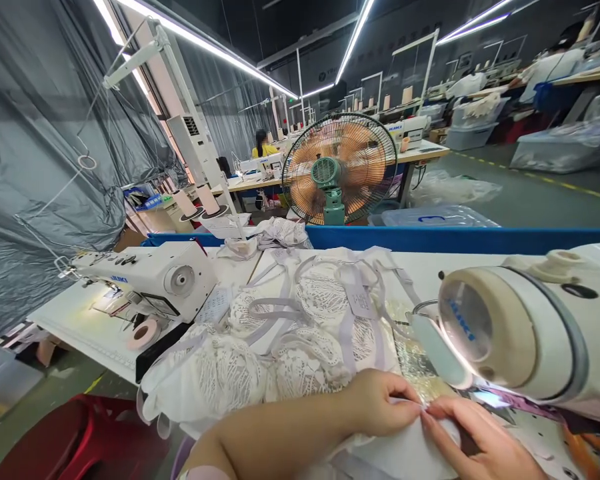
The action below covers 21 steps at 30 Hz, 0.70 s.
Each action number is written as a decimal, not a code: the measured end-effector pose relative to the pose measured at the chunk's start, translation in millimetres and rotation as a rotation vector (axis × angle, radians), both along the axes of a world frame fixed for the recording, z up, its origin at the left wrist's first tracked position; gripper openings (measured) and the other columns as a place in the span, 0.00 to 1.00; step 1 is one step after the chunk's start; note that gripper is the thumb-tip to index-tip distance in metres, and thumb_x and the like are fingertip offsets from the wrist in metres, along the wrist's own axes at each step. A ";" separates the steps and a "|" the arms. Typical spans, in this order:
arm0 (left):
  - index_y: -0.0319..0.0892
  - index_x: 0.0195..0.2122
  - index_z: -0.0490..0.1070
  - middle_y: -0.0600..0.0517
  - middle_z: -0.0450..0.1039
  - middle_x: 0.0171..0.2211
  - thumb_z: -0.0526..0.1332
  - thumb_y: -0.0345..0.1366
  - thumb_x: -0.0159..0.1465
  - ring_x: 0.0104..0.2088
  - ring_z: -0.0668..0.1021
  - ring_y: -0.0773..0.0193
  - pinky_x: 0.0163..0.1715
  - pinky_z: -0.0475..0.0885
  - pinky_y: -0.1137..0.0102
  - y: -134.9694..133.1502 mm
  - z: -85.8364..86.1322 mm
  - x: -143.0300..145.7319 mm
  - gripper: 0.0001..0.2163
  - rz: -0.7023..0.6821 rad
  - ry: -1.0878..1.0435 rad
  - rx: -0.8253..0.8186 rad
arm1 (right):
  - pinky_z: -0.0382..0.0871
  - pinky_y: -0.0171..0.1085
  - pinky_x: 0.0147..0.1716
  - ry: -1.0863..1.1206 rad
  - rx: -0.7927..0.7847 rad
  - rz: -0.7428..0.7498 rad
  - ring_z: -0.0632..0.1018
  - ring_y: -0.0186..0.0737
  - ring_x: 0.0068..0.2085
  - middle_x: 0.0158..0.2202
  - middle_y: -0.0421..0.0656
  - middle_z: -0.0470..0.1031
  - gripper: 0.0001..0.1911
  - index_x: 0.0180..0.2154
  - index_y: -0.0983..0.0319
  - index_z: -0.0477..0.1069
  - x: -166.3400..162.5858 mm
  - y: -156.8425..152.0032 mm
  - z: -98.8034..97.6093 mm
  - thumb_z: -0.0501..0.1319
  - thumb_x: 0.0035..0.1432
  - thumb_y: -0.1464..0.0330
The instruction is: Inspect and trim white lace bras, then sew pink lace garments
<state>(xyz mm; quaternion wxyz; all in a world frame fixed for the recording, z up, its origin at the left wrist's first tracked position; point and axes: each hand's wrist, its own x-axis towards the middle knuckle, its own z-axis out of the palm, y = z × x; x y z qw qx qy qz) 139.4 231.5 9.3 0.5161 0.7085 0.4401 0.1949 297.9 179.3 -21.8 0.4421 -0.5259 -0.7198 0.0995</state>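
Observation:
My left hand (380, 403) and my right hand (473, 437) meet at the bottom of the view, fingers pinched together on a piece of white fabric (405, 453) just in front of the sewing machine (525, 333) at the right. The fingertips touch at the fabric's edge near the machine's lit needle area. A pile of white lace garments with grey straps (290, 333) lies on the table just beyond my left hand.
A second white sewing machine (150, 277) stands at the left with a tape roll (143, 333). An orange fan (340, 170) stands behind a blue divider (455, 239). A red stool (80, 440) is lower left. A person in yellow (263, 147) sits far back.

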 end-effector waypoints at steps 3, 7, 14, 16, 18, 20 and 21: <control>0.38 0.27 0.73 0.53 0.72 0.28 0.59 0.30 0.52 0.31 0.71 0.66 0.35 0.66 0.73 0.4 7.5 -1.6 0.04 -0.001 -0.050 -0.065 | 0.68 0.33 0.23 -0.045 -0.050 -0.023 0.71 0.36 0.26 0.27 0.40 0.69 0.11 0.29 0.58 0.67 -0.9 -2.1 -1.4 0.55 0.58 0.59; 0.37 0.26 0.71 0.54 0.68 0.24 0.59 0.30 0.51 0.28 0.68 0.68 0.29 0.62 0.74 2.6 14.5 -4.0 0.03 -0.005 -0.119 -0.122 | 0.67 0.36 0.30 -0.021 -0.056 -0.048 0.71 0.39 0.32 0.29 0.41 0.69 0.10 0.29 0.59 0.66 -5.0 -5.2 3.3 0.54 0.59 0.62; 0.36 0.26 0.69 0.54 0.67 0.24 0.58 0.32 0.51 0.27 0.67 0.69 0.29 0.62 0.74 3.2 16.8 -4.7 0.04 -0.030 -0.109 -0.107 | 0.65 0.37 0.28 -0.004 -0.024 -0.066 0.70 0.39 0.30 0.27 0.42 0.67 0.09 0.28 0.60 0.64 -11.5 -6.4 17.4 0.52 0.59 0.65; 0.36 0.26 0.69 0.54 0.68 0.24 0.58 0.32 0.51 0.28 0.68 0.68 0.31 0.62 0.74 3.0 17.5 -4.8 0.04 -0.030 -0.086 -0.075 | 0.66 0.37 0.29 -0.016 -0.005 -0.064 0.70 0.39 0.31 0.27 0.42 0.67 0.08 0.28 0.60 0.64 -12.0 -6.6 18.1 0.52 0.59 0.66; 0.37 0.26 0.69 0.54 0.69 0.25 0.58 0.32 0.52 0.28 0.69 0.68 0.31 0.63 0.73 2.9 18.1 -4.9 0.04 -0.033 -0.060 -0.037 | 0.66 0.37 0.29 -0.019 0.008 -0.055 0.70 0.39 0.32 0.27 0.42 0.67 0.09 0.28 0.60 0.65 -12.1 -6.8 18.5 0.52 0.59 0.67; 0.37 0.26 0.69 0.53 0.70 0.25 0.58 0.32 0.52 0.28 0.70 0.67 0.32 0.64 0.73 2.6 18.2 -4.9 0.04 -0.041 -0.031 0.010 | 0.66 0.36 0.29 -0.021 0.017 -0.049 0.70 0.39 0.31 0.26 0.42 0.67 0.09 0.28 0.60 0.65 -12.3 -7.1 19.1 0.52 0.59 0.67; 0.38 0.26 0.69 0.53 0.70 0.25 0.57 0.33 0.53 0.29 0.70 0.67 0.32 0.64 0.73 2.3 18.1 -4.7 0.04 -0.045 -0.015 0.039 | 0.66 0.36 0.29 -0.023 0.022 -0.046 0.70 0.39 0.31 0.26 0.42 0.67 0.09 0.28 0.60 0.65 -12.3 -7.1 19.6 0.51 0.59 0.67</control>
